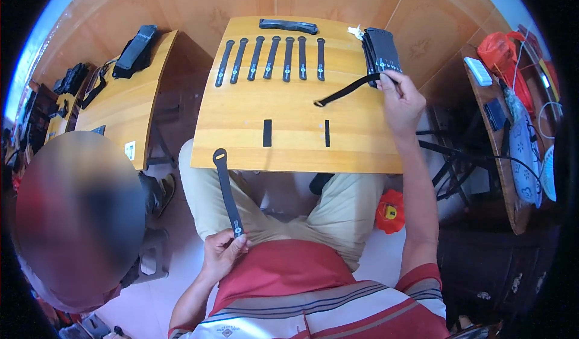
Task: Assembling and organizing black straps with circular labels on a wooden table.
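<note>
In my left hand (224, 256), low over my lap, one end of a black cable strap (225, 188) is pinched. Its wider, slotted end points up toward the table's front edge. My right hand (403, 105) reaches over the table's right side, thumb and fingers closed on a second black strap (345, 91), whose looped end extends left above the tabletop. Just beyond that hand lies a thick stack of black straps (380, 43). Several more straps (271, 58) lie side by side in a row on the far half, slotted ends away from me.
Two short black strips (267, 133) mark the wooden table (241, 111) near its front. A bundle of straps (288, 25) lies at the far edge. On the left, a person (81, 218) sits by another table (123, 101). A cluttered side table (494, 140) stands right.
</note>
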`<move>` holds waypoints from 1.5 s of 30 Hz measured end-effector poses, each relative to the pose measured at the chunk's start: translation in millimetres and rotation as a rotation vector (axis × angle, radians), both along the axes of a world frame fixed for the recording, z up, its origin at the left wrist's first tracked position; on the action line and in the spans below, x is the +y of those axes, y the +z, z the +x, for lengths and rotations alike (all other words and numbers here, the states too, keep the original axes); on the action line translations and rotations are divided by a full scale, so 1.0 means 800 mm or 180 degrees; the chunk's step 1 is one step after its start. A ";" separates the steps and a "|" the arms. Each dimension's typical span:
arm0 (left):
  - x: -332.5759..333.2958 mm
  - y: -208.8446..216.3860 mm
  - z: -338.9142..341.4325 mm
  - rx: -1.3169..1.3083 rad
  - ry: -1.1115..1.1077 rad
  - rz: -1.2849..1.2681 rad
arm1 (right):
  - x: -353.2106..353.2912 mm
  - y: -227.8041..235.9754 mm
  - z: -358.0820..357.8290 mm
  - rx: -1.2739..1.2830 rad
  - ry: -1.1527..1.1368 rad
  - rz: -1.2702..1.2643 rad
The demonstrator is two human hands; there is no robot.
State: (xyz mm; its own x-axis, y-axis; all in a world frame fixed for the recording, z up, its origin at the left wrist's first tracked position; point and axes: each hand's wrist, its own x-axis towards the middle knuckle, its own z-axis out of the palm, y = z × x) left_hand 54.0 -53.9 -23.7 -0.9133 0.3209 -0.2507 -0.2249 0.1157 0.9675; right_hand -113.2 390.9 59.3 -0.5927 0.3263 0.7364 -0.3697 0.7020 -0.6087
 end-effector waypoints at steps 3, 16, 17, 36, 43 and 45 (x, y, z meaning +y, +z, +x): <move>0.003 -0.007 0.001 0.0003 0.0008 0.0121 | -0.002 -0.013 0.005 0.0084 -0.0429 0.0749; 0.018 -0.001 -0.008 -0.0133 -0.0006 0.0216 | 0.008 -0.124 -0.015 -0.0626 0.0126 0.1916; 0.020 -0.001 -0.009 -0.0133 -0.0029 0.0228 | 0.008 -0.132 -0.017 -0.0720 0.0130 0.1927; 0.031 0.006 -0.021 -0.0104 -0.0149 0.0201 | 0.018 -0.129 -0.043 -0.1264 0.0107 0.1960; 0.034 0.007 -0.023 -0.0179 -0.0120 0.0234 | 0.015 -0.113 -0.061 -0.1762 0.0149 0.1985; 0.035 0.008 -0.024 -0.0236 -0.0106 0.0296 | 0.017 -0.113 -0.068 -0.1840 0.0125 0.2035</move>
